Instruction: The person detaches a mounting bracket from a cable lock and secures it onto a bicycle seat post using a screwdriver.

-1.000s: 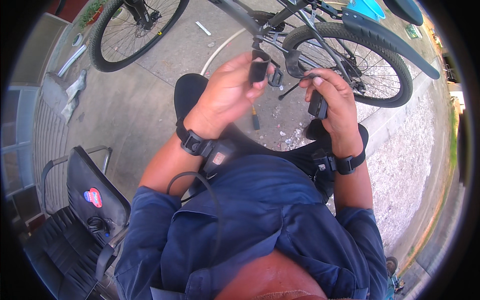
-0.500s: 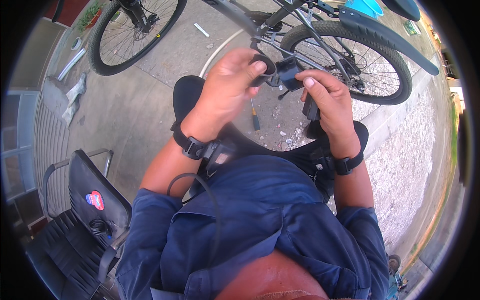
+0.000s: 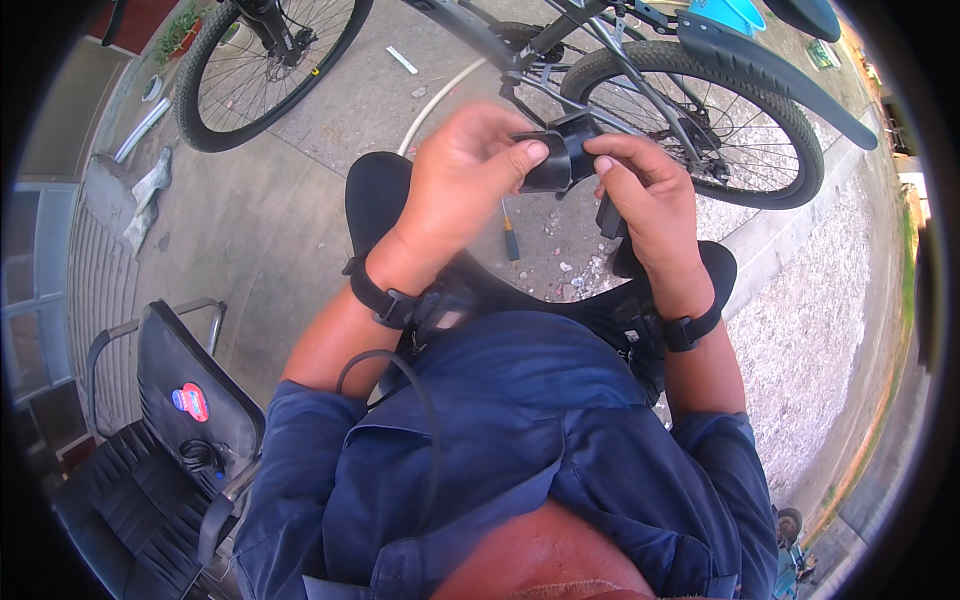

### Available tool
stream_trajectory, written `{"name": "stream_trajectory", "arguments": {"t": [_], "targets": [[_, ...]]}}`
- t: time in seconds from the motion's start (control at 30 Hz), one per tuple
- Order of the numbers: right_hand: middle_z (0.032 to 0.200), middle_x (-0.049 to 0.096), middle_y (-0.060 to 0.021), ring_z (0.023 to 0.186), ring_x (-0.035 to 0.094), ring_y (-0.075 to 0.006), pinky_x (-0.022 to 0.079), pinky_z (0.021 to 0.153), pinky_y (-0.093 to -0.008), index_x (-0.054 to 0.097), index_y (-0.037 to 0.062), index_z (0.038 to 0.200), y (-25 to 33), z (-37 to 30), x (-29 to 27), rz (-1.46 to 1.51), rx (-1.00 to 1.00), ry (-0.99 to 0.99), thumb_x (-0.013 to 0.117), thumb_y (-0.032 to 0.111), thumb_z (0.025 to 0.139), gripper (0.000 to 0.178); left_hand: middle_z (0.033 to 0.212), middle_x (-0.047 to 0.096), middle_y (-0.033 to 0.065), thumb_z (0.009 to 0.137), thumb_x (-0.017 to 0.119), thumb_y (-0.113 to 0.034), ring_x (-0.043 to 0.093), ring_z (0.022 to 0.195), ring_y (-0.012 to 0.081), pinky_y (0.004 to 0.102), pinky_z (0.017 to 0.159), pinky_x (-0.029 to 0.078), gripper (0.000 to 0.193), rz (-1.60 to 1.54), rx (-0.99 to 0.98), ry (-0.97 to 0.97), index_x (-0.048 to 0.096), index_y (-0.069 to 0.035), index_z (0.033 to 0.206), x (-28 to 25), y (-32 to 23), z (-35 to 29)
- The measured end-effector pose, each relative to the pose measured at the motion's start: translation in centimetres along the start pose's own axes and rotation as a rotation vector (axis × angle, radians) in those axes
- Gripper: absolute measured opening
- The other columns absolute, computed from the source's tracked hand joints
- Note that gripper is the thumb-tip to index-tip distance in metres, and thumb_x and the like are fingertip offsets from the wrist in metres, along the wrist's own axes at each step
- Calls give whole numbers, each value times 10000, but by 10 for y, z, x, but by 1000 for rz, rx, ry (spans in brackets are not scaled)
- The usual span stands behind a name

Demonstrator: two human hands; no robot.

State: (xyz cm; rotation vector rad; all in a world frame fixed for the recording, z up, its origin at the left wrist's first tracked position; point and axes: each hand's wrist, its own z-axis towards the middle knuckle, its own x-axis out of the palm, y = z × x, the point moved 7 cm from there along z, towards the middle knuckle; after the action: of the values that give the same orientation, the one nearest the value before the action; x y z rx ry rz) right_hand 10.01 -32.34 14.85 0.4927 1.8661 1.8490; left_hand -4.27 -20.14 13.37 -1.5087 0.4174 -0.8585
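Note:
My left hand [image 3: 462, 168] is closed on a wide glossy black band [image 3: 546, 176], with the thumb on top of it. Earlier it showed a round, looped end; its exact kind is unclear. My right hand [image 3: 648, 190] pinches a second glossy black piece [image 3: 580, 150] between thumb and fingertips. The two pieces touch or overlap, and I cannot tell whether they are one strip. A small dark block [image 3: 610, 217] shows under my right fingers, apparently tucked in the palm. On the ground below the hands lies a screwdriver [image 3: 511, 240].
A grey bicycle [image 3: 470, 35] is just ahead, its front wheel [image 3: 205, 130] left and rear wheel [image 3: 805, 150] right. A black chair [image 3: 190, 370] with a coiled cable [image 3: 200, 457] stands at lower left. A blue basin [image 3: 728, 14] sits beyond the rear fender [image 3: 760, 80].
The band in my left hand has turned, from showing its round opening to showing its broad side, and has come against the right-hand piece. My right hand has shifted slightly left.

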Motion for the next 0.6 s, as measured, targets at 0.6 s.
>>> {"name": "stream_trajectory", "arguments": {"t": [0.6], "targets": [[732,593,18,604,530,-14,427,494,-198,684,50,985,10,-6,19,-106,-60,49,625,12,851,152,907,607,3,888,724,-111,560,791,37,176,669,450,426,54,7,-24,537,11,1250,-3,7,10]]}}
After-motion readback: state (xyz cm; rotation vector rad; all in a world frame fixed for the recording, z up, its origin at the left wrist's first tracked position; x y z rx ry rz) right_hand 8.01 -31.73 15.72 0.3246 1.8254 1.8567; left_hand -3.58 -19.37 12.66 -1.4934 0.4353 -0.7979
